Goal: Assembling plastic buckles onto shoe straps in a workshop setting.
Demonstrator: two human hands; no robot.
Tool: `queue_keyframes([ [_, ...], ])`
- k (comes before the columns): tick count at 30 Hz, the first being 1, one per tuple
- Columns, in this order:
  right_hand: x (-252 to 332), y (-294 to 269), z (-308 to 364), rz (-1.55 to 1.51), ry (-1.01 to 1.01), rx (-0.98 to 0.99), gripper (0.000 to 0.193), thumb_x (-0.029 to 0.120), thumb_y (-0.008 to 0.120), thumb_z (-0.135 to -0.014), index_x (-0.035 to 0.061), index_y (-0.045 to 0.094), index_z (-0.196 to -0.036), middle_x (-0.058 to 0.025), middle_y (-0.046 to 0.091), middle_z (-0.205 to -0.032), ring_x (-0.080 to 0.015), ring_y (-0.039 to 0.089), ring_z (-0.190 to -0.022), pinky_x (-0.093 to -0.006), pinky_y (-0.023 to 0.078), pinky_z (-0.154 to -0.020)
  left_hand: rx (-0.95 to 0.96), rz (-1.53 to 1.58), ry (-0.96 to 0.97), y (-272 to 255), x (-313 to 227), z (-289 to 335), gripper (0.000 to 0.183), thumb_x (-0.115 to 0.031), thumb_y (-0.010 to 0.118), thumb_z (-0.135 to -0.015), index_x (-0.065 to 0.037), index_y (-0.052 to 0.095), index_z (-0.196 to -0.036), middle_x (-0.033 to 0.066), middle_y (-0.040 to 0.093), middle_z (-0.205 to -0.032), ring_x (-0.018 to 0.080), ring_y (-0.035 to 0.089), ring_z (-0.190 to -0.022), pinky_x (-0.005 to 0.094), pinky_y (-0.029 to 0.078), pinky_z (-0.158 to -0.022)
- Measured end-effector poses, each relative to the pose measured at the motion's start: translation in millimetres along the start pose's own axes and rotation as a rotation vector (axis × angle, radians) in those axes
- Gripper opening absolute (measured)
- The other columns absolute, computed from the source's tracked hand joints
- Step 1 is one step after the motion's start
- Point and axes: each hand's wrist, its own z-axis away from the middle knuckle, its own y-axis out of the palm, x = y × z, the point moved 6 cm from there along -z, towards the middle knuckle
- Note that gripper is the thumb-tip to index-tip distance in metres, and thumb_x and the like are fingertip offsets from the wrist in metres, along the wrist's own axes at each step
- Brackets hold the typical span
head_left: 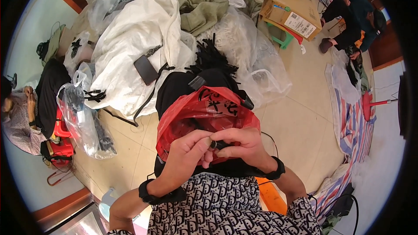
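Note:
My left hand point(186, 151) and my right hand point(242, 144) meet over an open red plastic bag point(172, 119) on my lap. Both are closed, fingertips pinching a small black piece with a brass-coloured ring point(213, 144). Its exact kind is hard to make out, as the fingers cover most of it. Dark contents show dimly inside the bag. Beyond the bag's far rim, a bundle of black strips point(212, 57) lies on black cloth. To its left, a dark phone-like slab point(146, 70) with a chain rests on a white sack point(130, 30).
Clear plastic bags point(270, 72) and green cloth point(187, 8) are heaped ahead. A cardboard box point(289, 11) sits on a green stool point(282, 37). One person point(357, 17) sits far right, another point(24, 117) at left beside a clear bag point(85, 122). Striped sheeting point(348, 122) lies along the right wall.

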Motion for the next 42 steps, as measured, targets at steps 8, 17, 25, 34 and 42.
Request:
queue_keyframes([
  [8,4.8,3.0,0.3,0.067,-0.075,0.027,0.026,0.002,0.065,-0.069,0.0028,0.059,-0.095,-0.0047,0.063,-0.079,-0.0078,0.059,-0.067,-0.0193,0.045,-0.057,0.015,-0.056,-0.036,-0.2,2.5,0.3,0.021,-0.011,0.041,-0.088,-0.001,0.053,-0.102,0.0018,0.053,-0.067,0.0053,0.05,-0.055,0.0168,0.041,-0.05],
  [17,-4.2,4.9,8.9,-0.2,0.136,0.054,0.022,-0.001,0.064,-0.07,0.0032,0.055,-0.09,-0.0017,0.06,-0.072,-0.004,0.051,-0.054,-0.0173,0.038,-0.046,0.179,-0.391,0.105,2.8,-16.3,1.9,0.021,-0.003,0.048,-0.082,-0.001,0.052,-0.103,0.0042,0.057,-0.08,0.0072,0.055,-0.066,0.0205,0.046,-0.06],
  [25,-3.3,8.2,10.2,-0.49,0.293,0.044,0.021,-0.007,0.064,-0.067,0.0021,0.054,-0.083,-0.004,0.058,-0.073,-0.0053,0.05,-0.05,-0.0172,0.037,-0.043,0.235,-0.351,0.227,3.2,-16.8,-1.6,0.024,0.0,0.059,-0.075,-0.001,0.053,-0.099,0.0032,0.053,-0.085,0.0074,0.054,-0.073,0.0204,0.046,-0.063],
  [34,-2.6,12.6,11.6,-0.609,0.31,0.062,0.021,-0.009,0.064,-0.065,0.0004,0.052,-0.08,-0.0071,0.058,-0.069,-0.0074,0.051,-0.046,-0.0179,0.036,-0.04,0.279,-0.287,0.419,5.2,-21.5,-1.6,0.025,0.003,0.063,-0.07,-0.002,0.054,-0.093,0.0052,0.053,-0.09,0.0108,0.055,-0.081,0.0207,0.046,-0.067],
  [42,-4.5,13.5,13.9,-0.698,0.325,0.037,0.023,-0.009,0.063,-0.064,0.0005,0.049,-0.079,-0.0098,0.059,-0.064,-0.0088,0.051,-0.044,-0.0188,0.036,-0.039,0.314,-0.141,0.336,12.0,-20.5,-0.5,0.024,0.007,0.062,-0.07,-0.001,0.054,-0.092,0.0039,0.051,-0.09,0.0113,0.054,-0.086,0.0225,0.047,-0.072],
])
